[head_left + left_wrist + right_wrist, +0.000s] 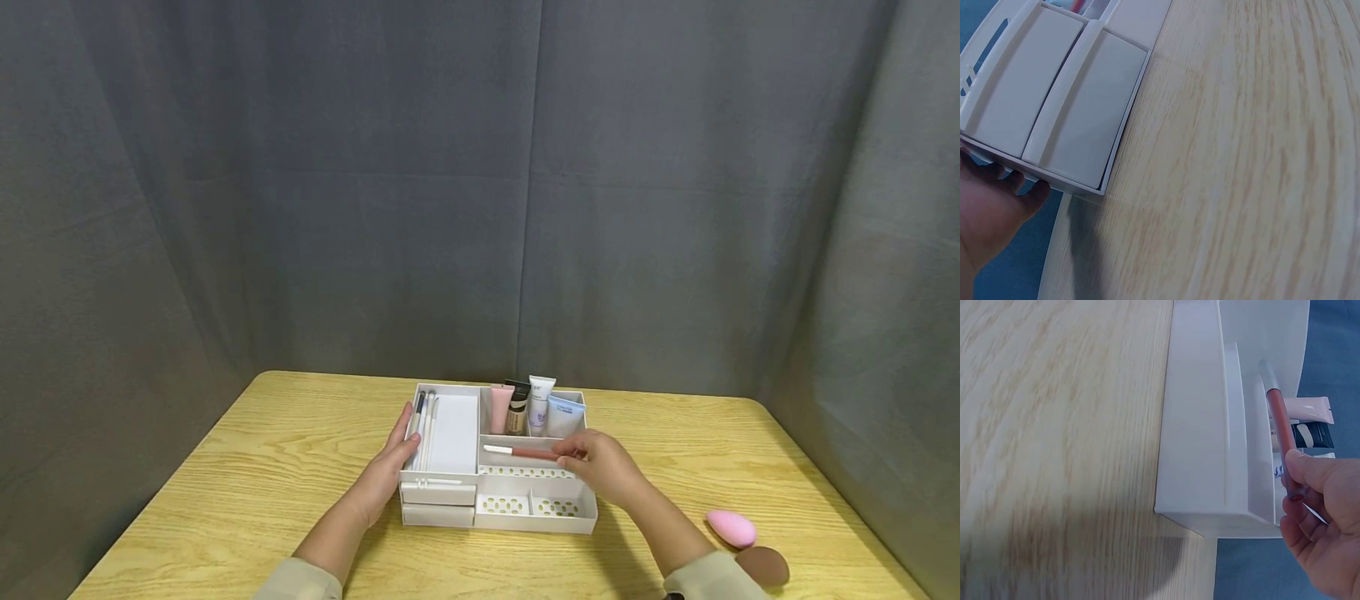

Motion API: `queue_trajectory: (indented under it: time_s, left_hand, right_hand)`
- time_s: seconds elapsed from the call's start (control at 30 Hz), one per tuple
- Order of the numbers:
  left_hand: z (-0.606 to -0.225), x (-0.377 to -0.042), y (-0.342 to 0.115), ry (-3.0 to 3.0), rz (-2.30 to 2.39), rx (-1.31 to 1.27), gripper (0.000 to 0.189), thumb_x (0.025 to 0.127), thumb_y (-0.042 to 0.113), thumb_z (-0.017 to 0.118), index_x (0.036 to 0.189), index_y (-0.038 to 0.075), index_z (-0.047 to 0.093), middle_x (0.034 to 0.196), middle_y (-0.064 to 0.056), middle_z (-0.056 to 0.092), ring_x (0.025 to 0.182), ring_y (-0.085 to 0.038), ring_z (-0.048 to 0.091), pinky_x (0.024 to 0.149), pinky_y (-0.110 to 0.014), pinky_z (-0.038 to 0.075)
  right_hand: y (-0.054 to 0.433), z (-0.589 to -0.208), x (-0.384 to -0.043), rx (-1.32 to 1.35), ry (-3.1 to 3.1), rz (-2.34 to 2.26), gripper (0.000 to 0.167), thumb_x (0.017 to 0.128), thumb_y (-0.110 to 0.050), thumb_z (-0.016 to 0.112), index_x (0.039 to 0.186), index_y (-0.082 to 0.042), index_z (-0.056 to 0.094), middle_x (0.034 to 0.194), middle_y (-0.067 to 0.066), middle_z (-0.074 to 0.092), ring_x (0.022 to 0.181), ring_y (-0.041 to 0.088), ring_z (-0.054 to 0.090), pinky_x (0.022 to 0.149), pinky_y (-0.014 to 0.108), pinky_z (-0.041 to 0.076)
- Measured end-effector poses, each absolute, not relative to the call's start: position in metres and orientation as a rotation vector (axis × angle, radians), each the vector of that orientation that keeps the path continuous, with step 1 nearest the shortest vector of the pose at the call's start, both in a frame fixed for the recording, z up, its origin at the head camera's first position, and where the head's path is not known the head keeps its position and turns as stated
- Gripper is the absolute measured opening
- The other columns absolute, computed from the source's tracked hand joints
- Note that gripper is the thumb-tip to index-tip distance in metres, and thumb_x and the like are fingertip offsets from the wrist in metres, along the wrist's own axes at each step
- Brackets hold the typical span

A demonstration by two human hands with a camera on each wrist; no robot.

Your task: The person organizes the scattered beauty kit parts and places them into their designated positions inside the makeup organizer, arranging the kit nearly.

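A white desktop organizer (439, 516) stands on the table, with open compartments on top and two drawers at its front left. My left hand (386, 471) holds its left side, thumb at the top rim and fingers along the outer wall; in the left wrist view the fingertips touch that wall. My right hand (603, 467) pinches one end of a slim red lip gloss tube (534, 454) with a pale cap. The tube lies level above the middle right compartment, cap pointing left. In the right wrist view, the thumb and fingers close round its lower end.
Several slim brushes (427, 429) lie in the left compartment. At the back right stand a pink tube (501, 408), a dark-capped bottle (517, 408), a white tube (540, 404) and a light blue tube (564, 417). A pink sponge (732, 528) and a brown sponge (763, 567) lie at right.
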State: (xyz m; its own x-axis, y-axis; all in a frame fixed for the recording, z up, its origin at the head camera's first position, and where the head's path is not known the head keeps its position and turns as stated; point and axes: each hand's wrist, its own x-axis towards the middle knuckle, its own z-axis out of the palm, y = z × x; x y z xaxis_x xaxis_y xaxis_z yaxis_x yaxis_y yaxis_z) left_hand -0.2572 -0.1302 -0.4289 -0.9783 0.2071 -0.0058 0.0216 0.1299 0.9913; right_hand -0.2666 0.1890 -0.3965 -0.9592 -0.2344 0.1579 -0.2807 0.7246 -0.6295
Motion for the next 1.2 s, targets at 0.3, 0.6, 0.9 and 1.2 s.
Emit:
queue_trajectory:
  time_s: [0.3, 0.6, 0.9, 1.2]
  left_hand:
    - [-0.429, -0.257, -0.131, 2.235, 2.006, 0.271, 0.07, 0.102, 0.044, 0.036, 0.159, 0.028, -0.002, 0.166, -0.009, -0.009, 0.151, -0.038, -0.015, 0.116, -0.067, -0.011]
    - [-0.427, -0.256, -0.13, 2.243, 1.969, 0.234, 0.064, 0.105, 0.034, 0.032, 0.159, 0.027, -0.002, 0.167, -0.007, -0.009, 0.152, -0.037, -0.014, 0.118, -0.066, -0.009]
    - [-0.429, -0.258, -0.131, 2.235, 1.971, 0.239, 0.064, 0.105, 0.034, 0.03, 0.159, 0.025, -0.003, 0.167, -0.006, -0.009, 0.152, -0.035, -0.014, 0.118, -0.065, -0.009]
    - [-0.428, -0.257, -0.131, 2.237, 1.966, 0.236, 0.064, 0.105, 0.035, 0.03, 0.159, 0.026, -0.003, 0.167, -0.005, -0.009, 0.152, -0.035, -0.014, 0.118, -0.065, -0.009]
  right_hand:
    - [0.183, -0.399, -0.27, 0.468, -2.884, 0.946, 0.008, 0.087, -0.005, 0.069, 0.091, -0.008, 0.075, 0.079, -0.002, 0.063, 0.075, 0.009, 0.052, 0.064, 0.023, 0.046]
    - [0.176, -0.4, -0.271, 0.498, -2.921, 0.804, 0.009, 0.085, -0.003, 0.07, 0.088, -0.009, 0.076, 0.078, -0.002, 0.066, 0.073, 0.008, 0.054, 0.064, 0.024, 0.047]
    - [0.169, -0.398, -0.273, 0.482, -2.946, 0.71, 0.007, 0.083, -0.003, 0.073, 0.085, -0.01, 0.076, 0.078, -0.003, 0.067, 0.073, 0.008, 0.055, 0.068, 0.028, 0.05]
    - [0.164, -0.396, -0.275, 0.47, -2.973, 0.681, 0.007, 0.082, -0.002, 0.074, 0.083, -0.009, 0.075, 0.076, -0.002, 0.068, 0.07, 0.009, 0.056, 0.067, 0.031, 0.052]
